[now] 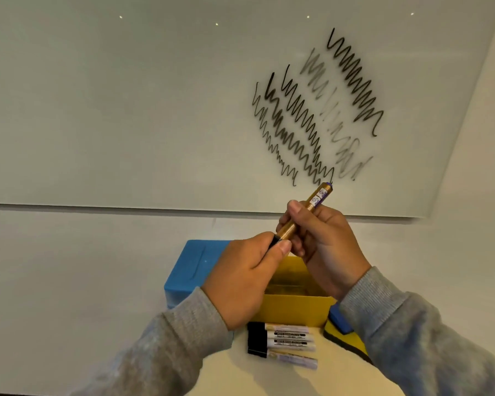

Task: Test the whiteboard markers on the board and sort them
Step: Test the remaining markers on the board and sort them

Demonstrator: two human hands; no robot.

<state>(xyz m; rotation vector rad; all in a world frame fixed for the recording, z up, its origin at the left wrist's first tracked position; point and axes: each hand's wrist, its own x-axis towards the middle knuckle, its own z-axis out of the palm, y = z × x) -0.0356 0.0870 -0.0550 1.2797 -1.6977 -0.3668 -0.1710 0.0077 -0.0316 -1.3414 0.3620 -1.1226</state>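
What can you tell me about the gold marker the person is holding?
The gold marker is a slim, shiny tube that looks metallic, with small white and purple labels near its upper end. It tilts up to the right in front of the whiteboard. The right hand grips its middle, and the left hand pinches its black lower end, which may be the cap. It touches nothing else.
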